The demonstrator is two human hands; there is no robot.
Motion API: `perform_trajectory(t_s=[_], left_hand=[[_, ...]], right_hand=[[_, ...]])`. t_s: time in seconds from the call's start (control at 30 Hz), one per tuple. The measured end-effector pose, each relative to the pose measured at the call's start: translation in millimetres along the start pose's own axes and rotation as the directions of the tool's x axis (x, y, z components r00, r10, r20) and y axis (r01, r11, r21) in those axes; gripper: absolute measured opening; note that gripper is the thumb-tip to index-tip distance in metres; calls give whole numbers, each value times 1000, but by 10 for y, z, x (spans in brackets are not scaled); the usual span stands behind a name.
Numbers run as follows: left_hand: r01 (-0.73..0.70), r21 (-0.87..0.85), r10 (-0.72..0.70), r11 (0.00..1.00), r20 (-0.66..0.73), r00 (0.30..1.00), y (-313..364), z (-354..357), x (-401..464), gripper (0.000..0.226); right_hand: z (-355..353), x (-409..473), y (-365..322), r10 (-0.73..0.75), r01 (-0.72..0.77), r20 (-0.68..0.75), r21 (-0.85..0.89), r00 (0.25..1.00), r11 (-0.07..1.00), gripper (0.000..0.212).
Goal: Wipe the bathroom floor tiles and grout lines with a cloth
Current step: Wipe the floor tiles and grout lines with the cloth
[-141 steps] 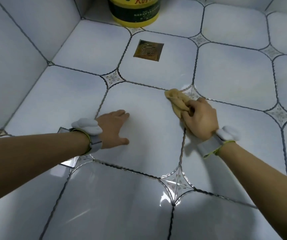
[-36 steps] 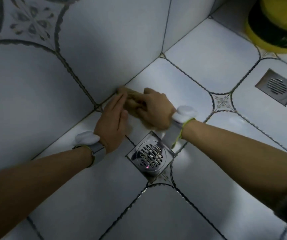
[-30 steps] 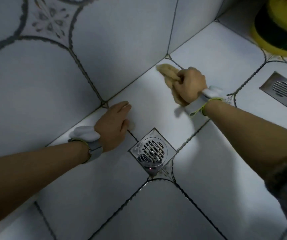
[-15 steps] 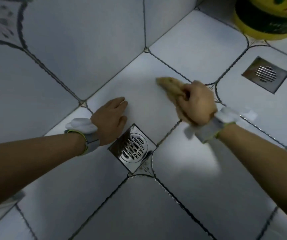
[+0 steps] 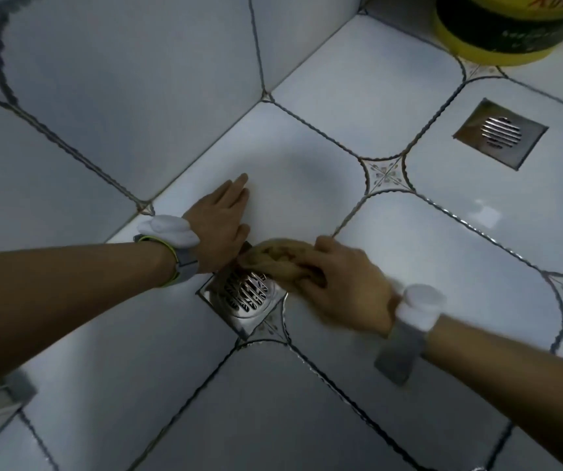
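You can read almost nothing here. The only lettering stands on the yellow tub [image 5: 507,28] at the top right corner of the floor: on its yellow upper part you see the lower ends of red characters, cut off by the frame edge, and on its dark green band a row of small pale characters, too blurred to make out. You cannot read a brand, a number or a word from either.

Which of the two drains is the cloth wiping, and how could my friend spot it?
Start where the wall meets the floor; the left hand lies flat there. Beside it sits a shiny silver drain, with the right hand holding the yellow cloth at its edge. The other drain is duller and nearer the yellow tub.
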State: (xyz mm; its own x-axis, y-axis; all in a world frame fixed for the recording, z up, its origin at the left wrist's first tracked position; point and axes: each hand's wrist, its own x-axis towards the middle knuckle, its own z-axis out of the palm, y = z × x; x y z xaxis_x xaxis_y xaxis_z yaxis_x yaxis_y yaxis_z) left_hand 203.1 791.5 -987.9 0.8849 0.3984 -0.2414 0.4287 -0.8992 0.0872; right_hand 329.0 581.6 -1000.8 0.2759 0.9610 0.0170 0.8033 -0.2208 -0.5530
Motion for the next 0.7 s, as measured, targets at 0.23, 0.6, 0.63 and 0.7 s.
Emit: perform_trajectory(t_s=[0.23, 0.6, 0.63, 0.7], left_hand=[[-154, 23, 153, 988, 31, 988, 116, -90, 195, 73], [-251, 70, 248, 965, 52, 967, 281, 17, 372, 85], [-252, 82, 249, 964, 46, 967, 292, 5, 385, 85], [-244, 95, 241, 965, 48, 969, 315, -24, 408, 85]], right_hand=[[-640, 666, 902, 392, -461, -322, -173, 862, 870, 23], [-94, -1140, 89, -98, 96, 60, 32, 993, 995, 29], [-170, -1013, 175, -51, 51, 44, 3, 998, 999, 33], [-367, -621, 486, 71, -80, -95, -100, 993, 992, 38]])
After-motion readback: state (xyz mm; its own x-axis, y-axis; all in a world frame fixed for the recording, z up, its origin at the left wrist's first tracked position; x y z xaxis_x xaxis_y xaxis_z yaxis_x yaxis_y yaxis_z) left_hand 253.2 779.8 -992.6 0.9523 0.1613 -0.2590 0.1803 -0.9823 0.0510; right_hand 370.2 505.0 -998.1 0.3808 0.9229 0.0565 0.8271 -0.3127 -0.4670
